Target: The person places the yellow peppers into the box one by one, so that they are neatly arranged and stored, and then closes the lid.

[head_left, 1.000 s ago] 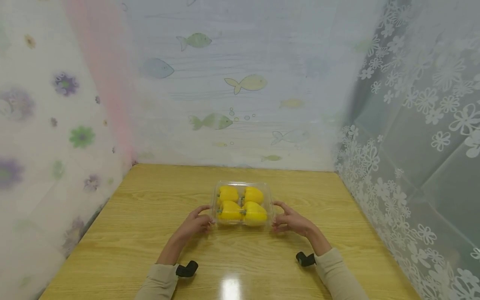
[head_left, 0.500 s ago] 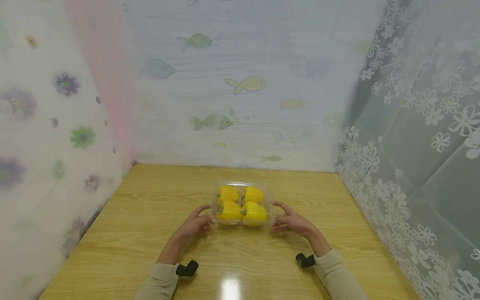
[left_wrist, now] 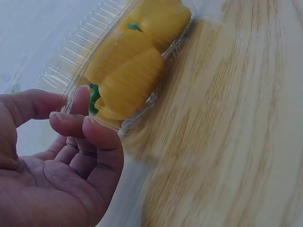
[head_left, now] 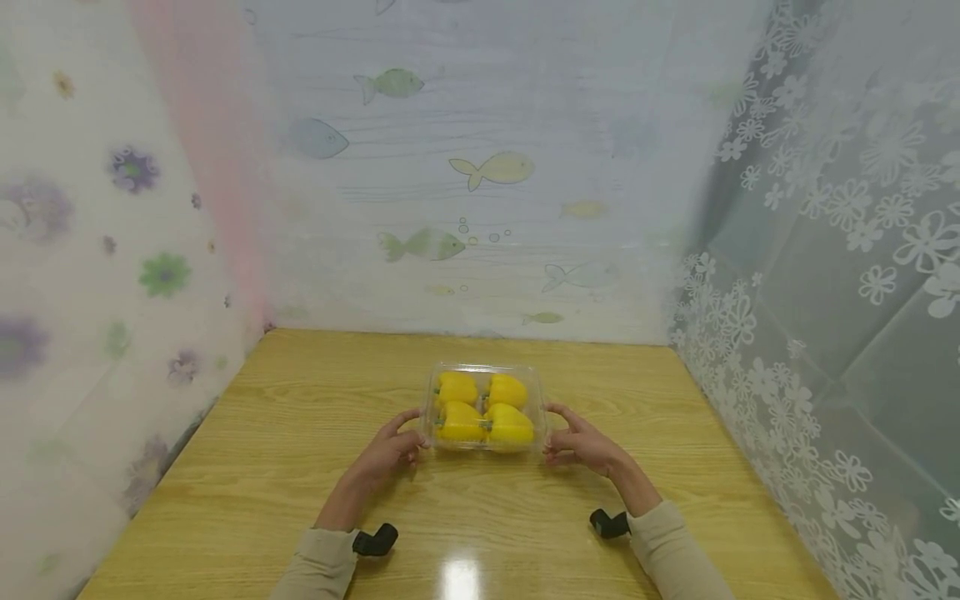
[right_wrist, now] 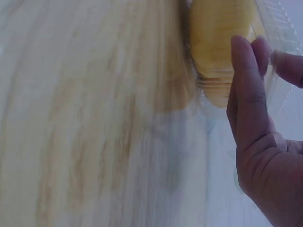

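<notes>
A clear plastic clamshell container (head_left: 486, 367) stands mid-table in the head view, with several yellow bell peppers (head_left: 510, 427) inside. My left hand (head_left: 386, 454) holds its near left corner. In the left wrist view the fingers and thumb pinch the ridged plastic edge beside a pepper's green stem (left_wrist: 93, 100). On the opposite side, my right hand (head_left: 588, 447) holds the near right corner. The right wrist view shows fingers (right_wrist: 249, 90) against the container's wall and another digit at its rim; a pepper (right_wrist: 215, 35) sits behind the plastic.
The wooden table (head_left: 480, 517) reaches back to a wall sheet with fish drawings (head_left: 495, 167). Flowered sheets hang at the left (head_left: 165, 275) and the right (head_left: 847, 200). Black wrist mounts (head_left: 375, 540) sit at both sleeves.
</notes>
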`<act>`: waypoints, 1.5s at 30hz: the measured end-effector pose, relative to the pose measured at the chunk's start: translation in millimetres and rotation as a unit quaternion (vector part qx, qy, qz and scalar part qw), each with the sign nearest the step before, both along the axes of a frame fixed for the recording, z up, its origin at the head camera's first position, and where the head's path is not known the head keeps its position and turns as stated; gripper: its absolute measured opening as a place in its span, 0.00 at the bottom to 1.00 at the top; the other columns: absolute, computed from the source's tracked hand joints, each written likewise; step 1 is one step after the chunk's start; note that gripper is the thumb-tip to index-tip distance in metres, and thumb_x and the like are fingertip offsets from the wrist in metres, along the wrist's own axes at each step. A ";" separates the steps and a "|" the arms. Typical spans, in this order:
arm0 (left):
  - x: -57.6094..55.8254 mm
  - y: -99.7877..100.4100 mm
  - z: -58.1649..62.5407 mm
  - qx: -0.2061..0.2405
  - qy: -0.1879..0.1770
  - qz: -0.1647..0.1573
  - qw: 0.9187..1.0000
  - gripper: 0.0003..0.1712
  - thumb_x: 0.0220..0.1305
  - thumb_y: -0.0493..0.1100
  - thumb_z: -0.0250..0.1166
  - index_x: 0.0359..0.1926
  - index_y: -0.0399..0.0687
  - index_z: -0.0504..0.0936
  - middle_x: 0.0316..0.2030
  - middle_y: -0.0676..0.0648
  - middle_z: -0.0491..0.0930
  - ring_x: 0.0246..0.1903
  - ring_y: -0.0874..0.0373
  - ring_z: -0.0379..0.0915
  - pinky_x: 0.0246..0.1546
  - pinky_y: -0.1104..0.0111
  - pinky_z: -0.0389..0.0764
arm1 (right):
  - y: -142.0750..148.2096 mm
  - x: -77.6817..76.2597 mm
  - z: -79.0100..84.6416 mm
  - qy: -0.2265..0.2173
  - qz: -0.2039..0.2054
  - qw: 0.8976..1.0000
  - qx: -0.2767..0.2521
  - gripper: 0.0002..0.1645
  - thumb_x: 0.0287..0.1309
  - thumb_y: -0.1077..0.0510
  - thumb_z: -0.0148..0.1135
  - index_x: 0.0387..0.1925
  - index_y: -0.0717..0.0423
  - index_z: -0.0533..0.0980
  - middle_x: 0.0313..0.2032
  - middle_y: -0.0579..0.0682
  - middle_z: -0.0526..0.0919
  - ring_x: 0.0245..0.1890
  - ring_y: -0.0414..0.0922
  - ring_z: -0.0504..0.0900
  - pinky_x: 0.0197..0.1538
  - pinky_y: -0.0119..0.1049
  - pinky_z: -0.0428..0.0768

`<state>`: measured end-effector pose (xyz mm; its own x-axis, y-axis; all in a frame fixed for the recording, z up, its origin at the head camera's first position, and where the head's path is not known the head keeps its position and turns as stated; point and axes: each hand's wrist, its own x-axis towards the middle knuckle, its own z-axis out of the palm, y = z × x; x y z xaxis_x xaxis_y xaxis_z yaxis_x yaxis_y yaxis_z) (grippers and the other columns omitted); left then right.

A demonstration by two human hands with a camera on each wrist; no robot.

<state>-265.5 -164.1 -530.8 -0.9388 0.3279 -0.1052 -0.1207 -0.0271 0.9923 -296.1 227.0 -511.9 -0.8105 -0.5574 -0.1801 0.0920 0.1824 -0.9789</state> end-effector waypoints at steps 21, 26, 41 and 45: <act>1.8 2.8 -0.3 0.001 0.008 0.012 1.000 0.35 0.73 0.34 0.53 0.77 0.39 0.53 0.35 0.47 0.79 0.26 0.63 0.65 0.31 0.70 0.76 | -1.0 1.5 -1.8 -0.009 -0.010 1.000 -0.016 0.47 0.73 0.62 0.55 0.80 0.56 0.39 0.36 0.50 0.83 0.39 0.45 0.84 0.50 0.43 0.85; 2.3 1.8 -1.5 0.001 0.002 0.013 1.000 0.35 0.74 0.35 0.54 0.77 0.39 0.53 0.34 0.48 0.79 0.26 0.62 0.66 0.33 0.69 0.76 | -1.5 2.5 -1.7 -0.012 -0.004 1.000 -0.021 0.48 0.73 0.62 0.55 0.81 0.57 0.38 0.37 0.50 0.82 0.40 0.45 0.84 0.51 0.43 0.85; 1.9 -2.3 -0.1 -0.022 0.014 0.005 1.000 0.34 0.74 0.36 0.55 0.77 0.39 0.55 0.37 0.45 0.81 0.29 0.60 0.70 0.34 0.67 0.78 | 2.5 2.0 -2.7 -0.001 0.011 1.000 -0.021 0.47 0.75 0.61 0.54 0.81 0.56 0.38 0.39 0.51 0.83 0.44 0.47 0.84 0.54 0.46 0.84; 3.1 -2.9 0.0 -0.029 0.014 0.011 0.999 0.33 0.76 0.39 0.54 0.77 0.39 0.56 0.41 0.42 0.83 0.34 0.58 0.74 0.37 0.66 0.81 | 3.3 2.5 -3.5 -0.003 0.010 1.000 -0.018 0.47 0.75 0.59 0.54 0.82 0.55 0.38 0.43 0.55 0.83 0.46 0.49 0.84 0.56 0.46 0.83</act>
<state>-262.4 -167.0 -530.8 -0.9489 0.3006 -0.0964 -0.0924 0.0274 0.9953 -293.6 230.3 -515.4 -0.7982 -0.5796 -0.1643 0.0947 0.1487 -0.9843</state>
